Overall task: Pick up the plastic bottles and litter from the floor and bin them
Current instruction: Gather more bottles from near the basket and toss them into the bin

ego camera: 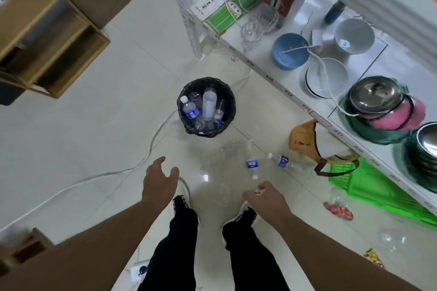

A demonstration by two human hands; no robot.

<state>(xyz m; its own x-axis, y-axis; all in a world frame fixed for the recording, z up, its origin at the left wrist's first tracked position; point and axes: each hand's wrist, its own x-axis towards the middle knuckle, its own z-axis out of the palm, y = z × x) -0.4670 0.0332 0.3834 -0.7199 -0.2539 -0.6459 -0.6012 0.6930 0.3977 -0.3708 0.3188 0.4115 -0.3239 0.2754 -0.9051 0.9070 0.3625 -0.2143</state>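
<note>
Two clear plastic bottles with blue labels (252, 162) (282, 161) lie on the pale tiled floor (94, 139), near the round black-lined bin (206, 106) holding others. The person's left hand (159, 178) hangs spread and empty; whether the right hand (264, 198) grips anything cannot be told.

The person's forearms are bare to the edge of the frame, with no sleeve, watch or ring showing on the left hand (160, 181) or the right hand (266, 197). Black trousers (182, 250) cover both legs. The shoes (243, 214) are black-topped with white soles and white toe edges.
</note>
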